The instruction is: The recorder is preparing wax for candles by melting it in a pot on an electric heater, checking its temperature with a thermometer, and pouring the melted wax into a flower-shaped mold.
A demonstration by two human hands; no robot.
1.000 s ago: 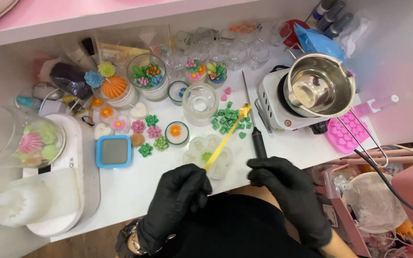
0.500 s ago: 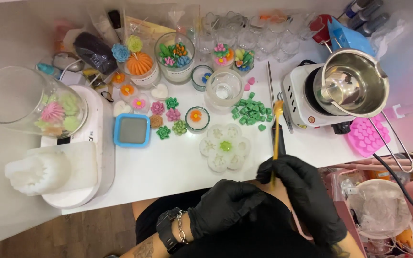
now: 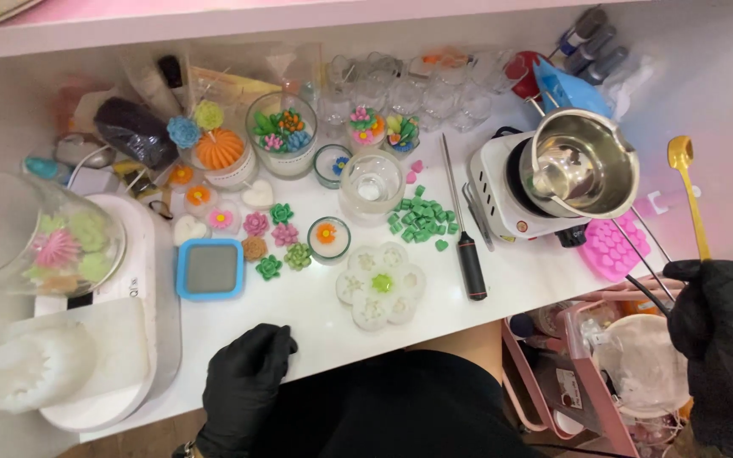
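Right hand, black-gloved, off the table's right edge, gripping a yellow spoon upright, bowl far, just right of the steel melting pot on the white hotplate. Left hand, gloved, loosely curled and empty, resting at the near table edge. Bare strip between it and the white flower mould; black thermometer probe right of that.

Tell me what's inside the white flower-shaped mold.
The white flower-shaped mold holds one green flower piece in its centre cavity; the surrounding petal cavities look empty. Whatever lies under the mold is hidden.
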